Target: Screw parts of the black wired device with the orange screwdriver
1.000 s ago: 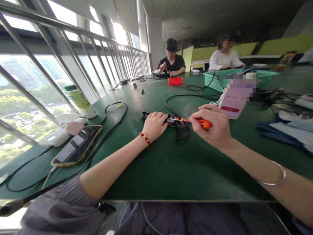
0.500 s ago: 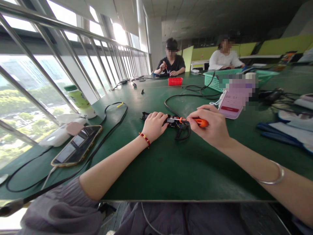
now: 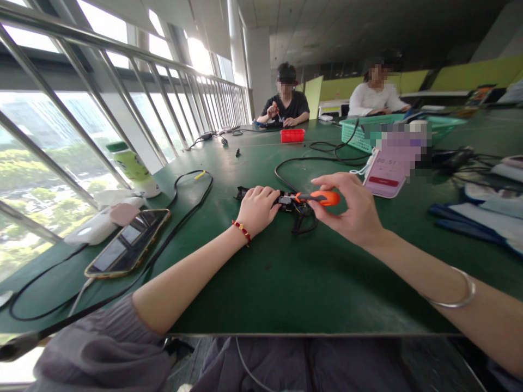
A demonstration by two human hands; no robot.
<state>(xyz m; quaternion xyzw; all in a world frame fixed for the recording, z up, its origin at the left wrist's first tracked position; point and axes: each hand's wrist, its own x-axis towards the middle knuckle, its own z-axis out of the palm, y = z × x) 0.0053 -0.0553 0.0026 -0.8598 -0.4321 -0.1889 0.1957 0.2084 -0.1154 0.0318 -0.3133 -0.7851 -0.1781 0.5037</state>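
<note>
A long black device (image 3: pixel 288 204) with loose wires lies across the green table (image 3: pixel 261 283). My left hand (image 3: pixel 260 208) is wrapped over its left part and holds it against the table. At its right, an orange and black screwdriver (image 3: pixel 324 198) lies nearly level, with its tip at the exposed parts of the device. My right hand (image 3: pixel 347 207) is around the handle, thumb below and index finger above, the fingers spread loosely. Whether the fingertips press on the handle is hard to tell. A black cord (image 3: pixel 304 158) runs behind the device.
At the left are a phone (image 3: pixel 128 242), a white power bank (image 3: pixel 96 223), a bottle (image 3: pixel 134 169) and black cables. Farther back stands a red box (image 3: pixel 292 135). At the right are a green basket (image 3: pixel 355 137), a propped phone (image 3: pixel 386 174) and gloves (image 3: pixel 486 218). Two people sit beyond.
The fingers of my right hand have loosened and spread away from the screwdriver handle, which has shifted slightly left. My left hand and the device have stayed in place.
</note>
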